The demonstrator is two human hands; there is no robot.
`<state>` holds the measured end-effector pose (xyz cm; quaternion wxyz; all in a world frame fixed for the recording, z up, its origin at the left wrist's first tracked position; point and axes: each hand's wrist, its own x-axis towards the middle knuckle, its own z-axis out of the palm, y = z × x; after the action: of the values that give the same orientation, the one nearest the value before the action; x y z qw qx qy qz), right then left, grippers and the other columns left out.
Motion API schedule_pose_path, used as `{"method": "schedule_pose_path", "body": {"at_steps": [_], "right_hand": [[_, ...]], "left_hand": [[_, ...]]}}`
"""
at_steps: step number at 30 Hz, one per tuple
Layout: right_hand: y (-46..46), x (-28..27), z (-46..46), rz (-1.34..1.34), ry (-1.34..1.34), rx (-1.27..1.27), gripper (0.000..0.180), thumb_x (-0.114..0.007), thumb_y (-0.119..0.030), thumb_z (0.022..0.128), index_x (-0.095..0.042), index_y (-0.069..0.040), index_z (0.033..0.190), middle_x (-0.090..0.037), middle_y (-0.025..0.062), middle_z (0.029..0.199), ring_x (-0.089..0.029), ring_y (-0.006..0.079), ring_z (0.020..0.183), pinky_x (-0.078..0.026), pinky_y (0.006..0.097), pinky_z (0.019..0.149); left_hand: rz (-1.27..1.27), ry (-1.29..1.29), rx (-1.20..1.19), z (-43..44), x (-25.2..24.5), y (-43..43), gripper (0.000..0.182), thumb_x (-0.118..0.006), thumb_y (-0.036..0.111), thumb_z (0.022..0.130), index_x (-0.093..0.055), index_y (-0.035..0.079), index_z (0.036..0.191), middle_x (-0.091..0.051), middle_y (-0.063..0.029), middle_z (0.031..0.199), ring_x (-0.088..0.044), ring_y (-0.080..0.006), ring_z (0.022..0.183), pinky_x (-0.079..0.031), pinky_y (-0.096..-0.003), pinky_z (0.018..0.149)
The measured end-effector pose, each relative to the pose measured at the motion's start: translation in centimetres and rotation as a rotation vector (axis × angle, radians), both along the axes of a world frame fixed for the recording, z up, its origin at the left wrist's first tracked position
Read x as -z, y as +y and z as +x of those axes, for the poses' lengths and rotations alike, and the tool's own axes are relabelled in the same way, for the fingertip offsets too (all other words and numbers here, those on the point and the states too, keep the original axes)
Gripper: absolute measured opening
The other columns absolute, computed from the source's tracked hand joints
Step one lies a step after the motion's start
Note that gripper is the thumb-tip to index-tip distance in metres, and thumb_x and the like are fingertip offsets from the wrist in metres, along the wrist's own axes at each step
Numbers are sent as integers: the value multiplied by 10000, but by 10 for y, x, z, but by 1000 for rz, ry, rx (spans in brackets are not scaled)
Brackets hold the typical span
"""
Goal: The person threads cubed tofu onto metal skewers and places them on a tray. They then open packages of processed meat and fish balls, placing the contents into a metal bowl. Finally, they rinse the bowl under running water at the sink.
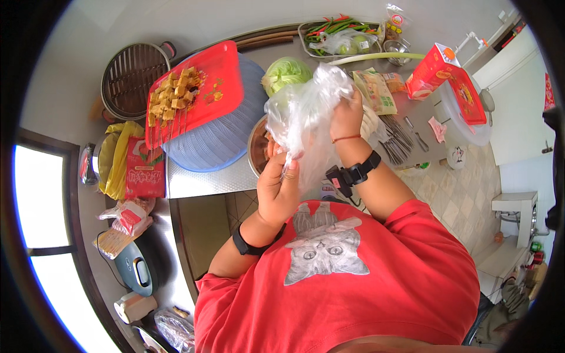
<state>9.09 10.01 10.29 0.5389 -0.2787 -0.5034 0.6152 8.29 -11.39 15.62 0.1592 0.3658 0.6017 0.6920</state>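
A crumpled clear plastic bag [304, 103] is stretched between my two hands above the front edge of the steel counter [190, 178]. My left hand [278, 189] pinches its lower left part between thumb and fingers. Higher up, my right hand [347, 115] grips the bag's right side, its fingers partly hidden by the plastic. Behind the bag, a metal bowl [253, 152] holds orange-pink pieces, mostly covered from sight. A green cabbage [287, 74] sits just beyond the bag. White food, partly hidden, lies to the right of my right hand.
Left, a red tray [223, 66] with skewered tofu-like cubes [170, 97] rests on an upturned blue plastic basket [207, 152]. Right are metal skewers [397, 139], a peeler-like tool [416, 132] and a red carton [430, 73]. A tray of peppers [340, 31] stands at the back.
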Motion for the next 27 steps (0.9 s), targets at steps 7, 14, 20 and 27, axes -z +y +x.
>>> {"method": "schedule_pose_path", "body": {"at_steps": [7, 14, 20, 27], "right_hand": [[-20, -34, 38, 1206, -789, -455, 442, -613, -127, 762, -564, -65, 1197, -297, 276, 1385, -413, 431, 1215, -382, 437, 994], [-31, -79, 48, 1271, -1697, -916, 480, -632, -174, 725, -600, -253, 1197, -368, 196, 1340, -495, 390, 1082, -430, 407, 912], [-19, -87, 54, 1473, -1803, -642, 476, -555, -149, 785, -564, -278, 1243, -363, 174, 1369, -461, 355, 1137, -393, 545, 849], [11, -100, 50, 1368, -1243, -568, 564, -568, -131, 791, -472, -275, 1328, -320, 239, 1390, -518, 374, 1093, -460, 456, 873]], "left_hand": [[349, -518, -235, -52, -36, -3, 192, -444, 125, 975, -501, 27, 1130, -571, -36, 982, -539, -87, 857, -448, -241, 764], [513, -588, -47, -62, -39, -10, 176, -468, 59, 950, -487, 55, 1125, -573, -59, 1026, -566, -136, 922, -476, -281, 812], [438, -492, 165, -70, -29, -17, 438, -465, -57, 891, -398, 90, 1297, -507, -95, 1210, -535, -198, 1084, -445, -352, 917], [62, -397, -31, -94, -22, -37, 454, -483, -80, 822, -463, 25, 1263, -571, -101, 1173, -558, -109, 942, -449, -207, 728]]}}
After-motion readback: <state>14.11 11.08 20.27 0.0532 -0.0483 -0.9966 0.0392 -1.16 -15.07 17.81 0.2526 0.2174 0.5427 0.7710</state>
